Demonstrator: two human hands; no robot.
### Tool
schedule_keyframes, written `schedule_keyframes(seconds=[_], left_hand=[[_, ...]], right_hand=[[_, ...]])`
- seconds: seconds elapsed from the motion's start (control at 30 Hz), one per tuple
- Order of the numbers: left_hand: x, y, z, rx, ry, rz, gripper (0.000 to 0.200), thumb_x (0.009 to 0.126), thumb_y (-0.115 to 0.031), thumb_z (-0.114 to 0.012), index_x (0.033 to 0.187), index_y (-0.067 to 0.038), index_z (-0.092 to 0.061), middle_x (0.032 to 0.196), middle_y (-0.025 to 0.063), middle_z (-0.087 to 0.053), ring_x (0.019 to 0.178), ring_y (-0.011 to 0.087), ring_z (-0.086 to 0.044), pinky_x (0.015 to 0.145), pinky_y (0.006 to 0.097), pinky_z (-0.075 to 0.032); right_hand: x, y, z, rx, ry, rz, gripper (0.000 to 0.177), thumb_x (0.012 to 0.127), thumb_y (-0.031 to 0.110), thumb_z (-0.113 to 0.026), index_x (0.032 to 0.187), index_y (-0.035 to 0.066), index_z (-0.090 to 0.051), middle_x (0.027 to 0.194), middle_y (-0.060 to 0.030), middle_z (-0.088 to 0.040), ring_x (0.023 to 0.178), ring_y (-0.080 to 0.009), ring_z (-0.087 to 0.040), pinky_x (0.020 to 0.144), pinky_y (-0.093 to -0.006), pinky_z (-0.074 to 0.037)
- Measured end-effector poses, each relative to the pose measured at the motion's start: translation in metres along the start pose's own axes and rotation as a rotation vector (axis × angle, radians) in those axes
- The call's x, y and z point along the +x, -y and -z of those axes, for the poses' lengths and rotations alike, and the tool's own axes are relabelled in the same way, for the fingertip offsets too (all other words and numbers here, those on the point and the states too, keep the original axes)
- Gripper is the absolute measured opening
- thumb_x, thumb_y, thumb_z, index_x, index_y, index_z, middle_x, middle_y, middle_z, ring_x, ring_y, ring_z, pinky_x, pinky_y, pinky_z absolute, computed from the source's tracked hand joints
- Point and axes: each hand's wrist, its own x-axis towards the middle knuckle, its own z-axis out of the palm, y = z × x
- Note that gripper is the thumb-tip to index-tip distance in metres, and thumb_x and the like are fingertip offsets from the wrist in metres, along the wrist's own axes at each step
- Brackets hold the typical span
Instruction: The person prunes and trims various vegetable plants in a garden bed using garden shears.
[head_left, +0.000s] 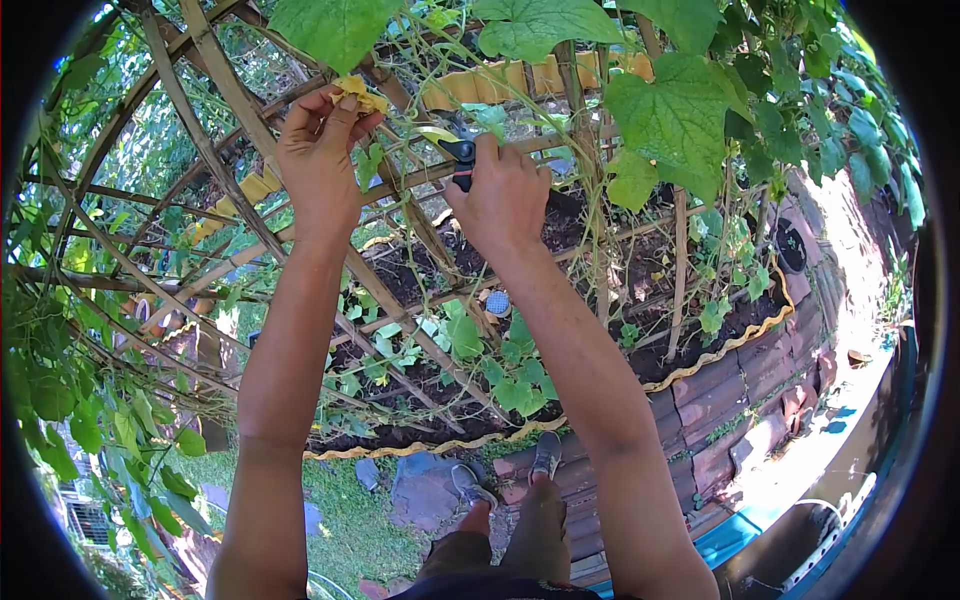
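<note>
Item: my left hand [322, 145], raised on the left, thumb and fingertips pinching a crumpled yellow leaf [362, 95], which stands above the fingers.

Item: my right hand [505, 195], raised beside it with a gap between, fingers curled round the handle of a pair of pruning shears [459, 150], black with some red. The pale blade points toward my left hand, apart from the leaf; whether the blades are parted I cannot fairly tell at this size.

Item: a trellis of crossed wooden poles [243, 98], running behind and around both hands, with climbing vines.

Item: one broad green leaf [670, 120], hanging to the right of the shears, others near it.

Item: a small round piece, blue-white and patterned [497, 303], below my right wrist, among the lower foliage.

Item: a wavy yellow edging strip [712, 352], along the near side of the dark soil bed.

Item: brown tiles [715, 400], ridged, laid outside that strip.

Item: two grey shoes [470, 485], mine, below the strip, near a flat stone [430, 490].
</note>
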Motion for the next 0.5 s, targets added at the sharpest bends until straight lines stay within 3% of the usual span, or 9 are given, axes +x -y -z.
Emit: schedule_keyframes(seconds=[0.13,0.27,0.43,0.5], left_hand=[[0.008,-0.005,0.002,-0.037,0.014,0.007,0.009,0.097,-0.002,-0.062,0.106,0.000,-0.062,0.100,0.0066,-0.063,0.090,0.0189,-0.066,0.085,0.0389,-0.061],[0.008,-0.014,-0.003,-0.039,-0.004,-0.022,0.007,0.096,-0.002,-0.064,0.103,0.001,-0.064,0.094,0.0060,-0.063,0.084,0.0170,-0.067,0.078,0.0345,-0.062],[0.007,-0.020,-0.004,-0.042,-0.017,-0.023,0.007,0.096,-0.002,-0.064,0.102,0.002,-0.064,0.093,0.0061,-0.063,0.084,0.0177,-0.068,0.078,0.0345,-0.062],[0.008,-0.019,0.002,-0.044,0.020,-0.016,0.009,0.097,-0.001,-0.063,0.106,0.000,-0.063,0.100,0.0074,-0.065,0.090,0.0187,-0.067,0.083,0.0370,-0.061]], right_hand=[[0.017,0.007,-0.011,-0.072,-0.030,0.072,0.049,0.074,0.032,-0.081,0.107,0.009,-0.054,0.097,-0.0127,-0.065,0.092,-0.0315,-0.065,0.083,-0.0497,-0.045],[0.023,0.009,-0.015,-0.064,-0.020,0.106,0.051,0.073,0.033,-0.084,0.107,0.010,-0.053,0.097,-0.0115,-0.065,0.093,-0.0294,-0.065,0.083,-0.0476,-0.045],[0.019,0.007,-0.019,0.047,0.000,0.104,0.051,0.074,0.030,-0.085,0.108,0.010,-0.052,0.095,-0.0124,-0.065,0.090,-0.0314,-0.067,0.079,-0.0454,-0.049],[0.017,0.005,-0.021,0.088,0.020,0.087,0.051,0.075,0.029,-0.085,0.108,0.009,-0.052,0.094,-0.0131,-0.064,0.088,-0.0327,-0.068,0.077,-0.0458,-0.050]])
